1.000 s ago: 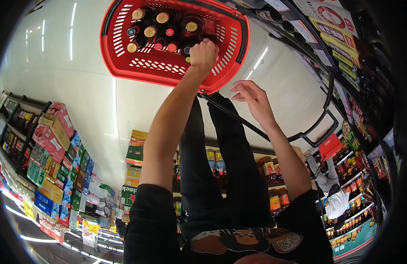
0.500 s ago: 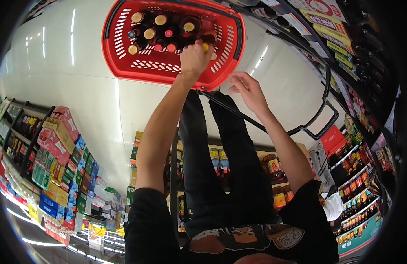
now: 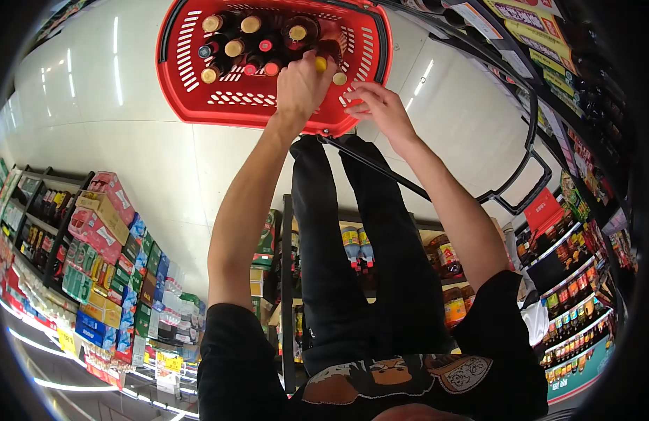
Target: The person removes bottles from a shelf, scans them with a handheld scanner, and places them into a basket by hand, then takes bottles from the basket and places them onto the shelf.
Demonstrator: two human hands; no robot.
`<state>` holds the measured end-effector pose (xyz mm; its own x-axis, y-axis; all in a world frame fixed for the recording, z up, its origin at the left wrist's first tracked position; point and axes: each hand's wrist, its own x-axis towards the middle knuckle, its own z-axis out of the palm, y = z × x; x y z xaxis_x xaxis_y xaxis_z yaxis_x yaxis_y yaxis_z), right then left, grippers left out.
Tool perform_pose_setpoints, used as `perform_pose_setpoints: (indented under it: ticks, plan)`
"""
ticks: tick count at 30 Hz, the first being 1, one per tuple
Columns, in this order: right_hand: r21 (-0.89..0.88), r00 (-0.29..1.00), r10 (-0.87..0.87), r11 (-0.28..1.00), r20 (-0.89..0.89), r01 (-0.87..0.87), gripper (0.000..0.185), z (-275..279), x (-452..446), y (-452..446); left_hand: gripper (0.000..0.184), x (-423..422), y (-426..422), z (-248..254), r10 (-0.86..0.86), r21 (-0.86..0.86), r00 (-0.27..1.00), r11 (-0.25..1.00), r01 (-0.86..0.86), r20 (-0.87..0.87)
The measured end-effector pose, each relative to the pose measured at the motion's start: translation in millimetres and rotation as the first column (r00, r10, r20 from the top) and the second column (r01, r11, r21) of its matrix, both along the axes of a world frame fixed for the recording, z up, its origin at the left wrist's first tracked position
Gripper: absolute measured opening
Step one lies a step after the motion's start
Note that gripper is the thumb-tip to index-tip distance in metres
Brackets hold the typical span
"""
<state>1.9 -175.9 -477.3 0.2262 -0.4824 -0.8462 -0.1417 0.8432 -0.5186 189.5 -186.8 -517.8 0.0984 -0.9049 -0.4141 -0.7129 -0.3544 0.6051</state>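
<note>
Beyond my feet a red plastic basket point(image 3: 233, 112) holds several dark bottles with gold, red and blue caps point(image 3: 251, 24). My left hand point(image 3: 302, 85) reaches inside, its fingers closed around the neck of a bottle with a yellow cap point(image 3: 321, 64). Right of that cap is a pale bottle cap point(image 3: 340, 78). Over the basket's near right rim, my right hand point(image 3: 379, 111) has its fingers apart and holds nothing. The bodies of the bottles near my left hand are partly hidden.
A black handle frame point(image 3: 503, 196) extends to the right of the basket. Shelves with goods point(image 3: 549, 70) line the right side. Stacked drink cartons point(image 3: 100, 231) stand at left. Part of a person in white point(image 3: 535, 321) shows at lower right, below a red sign point(image 3: 542, 210).
My left hand has moved left within the basket, and the yellow cap has come into view beside its fingers. My right hand has moved up and left to the basket's rim, still open.
</note>
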Motion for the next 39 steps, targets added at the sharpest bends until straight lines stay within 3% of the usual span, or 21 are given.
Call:
perform_pose_setpoints:
  ticks: [7, 9, 10, 12, 14, 18, 20, 22, 25, 30, 34, 36, 39]
  plan:
    - [0.102, 0.989, -0.142, 0.985, 0.051, 0.136, 0.048, 14.2, 11.3, -14.1, 0.049, 6.6, 15.3, 46.8, 0.112, -0.085, 0.993, 0.990, -0.114, -0.035]
    - [0.174, 0.976, -0.212, 0.964, 0.040, 0.203, 0.067, 20.0, 15.8, -19.6, 0.049, 13.7, 23.7, 75.4, 0.209, 0.010, 0.967, 0.978, -0.210, -0.144]
    - [0.173, 0.976, -0.215, 0.963, 0.044, 0.205, 0.067, 21.3, 16.5, -21.1, 0.049, 18.5, 30.5, 86.7, 0.206, 0.008, 0.968, 0.978, -0.207, -0.141]
    - [0.179, 0.963, -0.264, 0.951, 0.060, 0.250, 0.087, 24.2, 17.9, -24.3, 0.047, 31.0, 44.9, 110.4, 0.383, 0.151, 0.886, 0.923, -0.355, -0.262]
    - [0.187, 0.956, -0.289, 0.943, 0.043, 0.277, 0.077, 23.9, 22.1, -26.7, 0.046, 42.0, 56.4, 141.0, 0.535, 0.260, 0.761, 0.844, -0.469, -0.367]
    - [0.235, 0.913, -0.403, 0.895, 0.066, 0.378, 0.076, 28.4, 26.9, -32.0, 0.042, 82.0, 83.7, 167.1, 0.590, 0.358, 0.614, 0.807, -0.469, -0.525]
    - [0.289, 0.872, -0.358, 0.919, 0.333, 0.267, 0.072, 34.6, 24.7, -36.2, 0.041, 94.7, 91.0, 178.2, 0.567, 0.349, 0.640, 0.824, -0.447, -0.519]
    - [0.318, 0.881, -0.349, 0.915, 0.320, 0.247, 0.063, 40.8, 24.7, -36.9, 0.040, 105.6, 92.1, 192.2, 0.545, 0.362, 0.660, 0.838, -0.409, -0.516]
    - [0.314, 0.946, -0.141, 0.948, 0.292, 0.044, 0.060, 62.3, 25.9, -38.2, 0.040, 123.1, 86.6, 216.8, 0.484, 0.350, 0.704, 0.873, -0.341, -0.520]
    - [0.340, 0.914, -0.294, 0.921, 0.281, 0.192, 0.047, 121.6, 31.3, -5.6, 0.040, 140.6, 64.2, 280.4, 0.280, 0.320, 0.837, 0.938, -0.134, -0.470]
    - [0.369, 0.859, -0.437, 0.869, 0.265, 0.329, 0.042, 185.1, 36.8, 18.1, 0.036, 138.7, 60.8, 314.8, 0.409, 0.319, 0.684, 0.911, -0.262, -0.604]
    - [0.346, 0.827, -0.508, 0.841, 0.241, 0.416, 0.042, 218.0, 40.0, 27.2, 0.032, 128.8, 63.1, 327.1, 0.374, 0.257, 0.667, 0.927, -0.272, -0.644]
    - [0.343, 0.792, -0.578, 0.797, 0.197, 0.497, 0.037, 250.5, 37.5, 47.9, 0.038, 93.3, 62.8, 351.8, 0.516, 0.160, 0.634, 0.832, -0.532, -0.576]
